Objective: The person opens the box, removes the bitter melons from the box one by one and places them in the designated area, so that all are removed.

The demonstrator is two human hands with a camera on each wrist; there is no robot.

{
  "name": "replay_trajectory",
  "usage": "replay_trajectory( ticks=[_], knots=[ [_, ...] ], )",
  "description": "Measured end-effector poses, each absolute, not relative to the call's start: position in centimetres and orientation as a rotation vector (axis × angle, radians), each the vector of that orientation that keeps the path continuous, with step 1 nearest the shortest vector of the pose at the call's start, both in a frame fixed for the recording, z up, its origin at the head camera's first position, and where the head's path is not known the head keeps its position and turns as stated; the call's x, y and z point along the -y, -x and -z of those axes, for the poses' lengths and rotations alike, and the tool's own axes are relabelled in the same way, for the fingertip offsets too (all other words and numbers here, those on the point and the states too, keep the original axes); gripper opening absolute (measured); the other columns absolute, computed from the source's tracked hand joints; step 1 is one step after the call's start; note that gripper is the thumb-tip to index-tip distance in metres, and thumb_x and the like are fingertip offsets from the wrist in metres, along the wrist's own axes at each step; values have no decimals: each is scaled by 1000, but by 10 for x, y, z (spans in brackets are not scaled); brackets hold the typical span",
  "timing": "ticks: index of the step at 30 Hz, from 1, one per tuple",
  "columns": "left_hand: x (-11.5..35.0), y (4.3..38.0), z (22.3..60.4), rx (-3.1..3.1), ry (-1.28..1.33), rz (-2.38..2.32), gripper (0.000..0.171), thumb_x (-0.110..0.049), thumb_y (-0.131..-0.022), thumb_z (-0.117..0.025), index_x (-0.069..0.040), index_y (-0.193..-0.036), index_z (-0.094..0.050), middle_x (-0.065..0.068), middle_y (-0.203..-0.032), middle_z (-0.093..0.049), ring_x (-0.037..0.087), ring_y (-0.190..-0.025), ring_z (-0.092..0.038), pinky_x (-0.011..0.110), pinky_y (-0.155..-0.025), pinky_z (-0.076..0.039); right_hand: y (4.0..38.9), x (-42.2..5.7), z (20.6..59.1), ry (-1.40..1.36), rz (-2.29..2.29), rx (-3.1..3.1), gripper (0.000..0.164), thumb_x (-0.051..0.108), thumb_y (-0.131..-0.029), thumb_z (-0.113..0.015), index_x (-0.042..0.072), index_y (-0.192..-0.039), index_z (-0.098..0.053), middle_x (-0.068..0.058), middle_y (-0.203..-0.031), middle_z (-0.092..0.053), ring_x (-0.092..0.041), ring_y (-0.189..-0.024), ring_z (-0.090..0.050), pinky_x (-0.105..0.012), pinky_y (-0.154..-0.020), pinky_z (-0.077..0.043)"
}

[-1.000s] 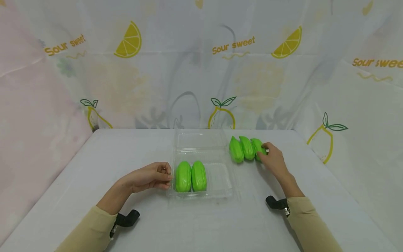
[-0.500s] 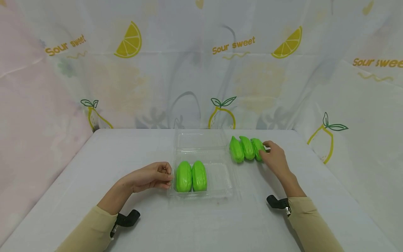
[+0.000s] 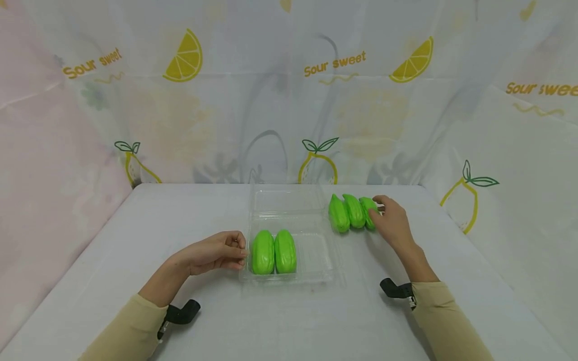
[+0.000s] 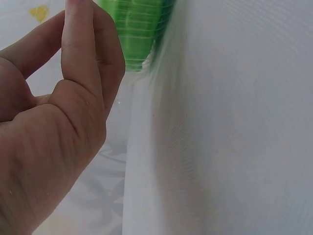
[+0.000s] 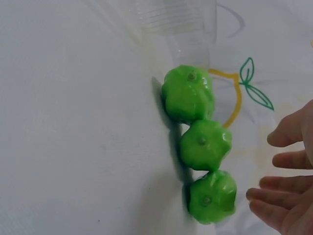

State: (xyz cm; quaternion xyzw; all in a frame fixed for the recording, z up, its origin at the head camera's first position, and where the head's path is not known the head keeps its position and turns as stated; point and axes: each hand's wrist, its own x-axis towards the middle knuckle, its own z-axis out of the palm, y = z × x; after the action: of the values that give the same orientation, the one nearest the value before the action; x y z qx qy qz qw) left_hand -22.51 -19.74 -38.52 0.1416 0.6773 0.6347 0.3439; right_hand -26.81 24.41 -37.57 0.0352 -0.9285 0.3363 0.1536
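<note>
A clear plastic clamshell container (image 3: 316, 255) stands with its lid up in the middle of the table. Two bright green, ribbed, elongated toy fruits (image 3: 263, 252) lie side by side in its left half. At the container's left rim, my left hand (image 3: 219, 253) pinches the edge between thumb and fingers; the left wrist view shows those curled fingers (image 4: 80, 54) against the wall. To the right of the lid, three matching green fruits (image 3: 354, 211) lie in a row. My right hand (image 3: 392, 220) hovers over the rightmost fruit (image 5: 212, 197), fingers spread and apart from it in the right wrist view.
A white cloth covers the table (image 3: 289, 326). Behind it hangs a curtain (image 3: 253, 110) printed with lemons and lettering. Dark camera mounts (image 3: 182, 312) sit at both wrists, low over the tabletop.
My right hand has shifted slightly up and back at the rightmost fruit. My left hand stays at the container's rim, and all the fruits keep their places.
</note>
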Motion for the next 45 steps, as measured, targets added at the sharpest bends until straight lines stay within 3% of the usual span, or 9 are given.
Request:
replay_trajectory(
  ticks=[29, 45],
  knots=[
    [202, 229, 392, -1641, -396, -1698, 7, -7, -101, -54, -8, -101, -47, 1, -86, -60, 9, -78, -66, 20, -74, -60, 239, -174, 358, -646, -1154, 2636, 39, 9, -95, -64, 0, -132, -57, -20, -134, -60, -39, -116, -64, -47, -100, -54],
    [201, 228, 390, -1641, -396, -1697, 9, -7, -100, -56, -9, -99, -48, 1, -85, -60, 10, -79, -67, 20, -74, -60, 221, -144, 365, -769, -1195, 2736, 44, 19, -94, -66, 6, -135, -56, -17, -136, -60, -36, -114, -65, -46, -95, -57]
  ],
)
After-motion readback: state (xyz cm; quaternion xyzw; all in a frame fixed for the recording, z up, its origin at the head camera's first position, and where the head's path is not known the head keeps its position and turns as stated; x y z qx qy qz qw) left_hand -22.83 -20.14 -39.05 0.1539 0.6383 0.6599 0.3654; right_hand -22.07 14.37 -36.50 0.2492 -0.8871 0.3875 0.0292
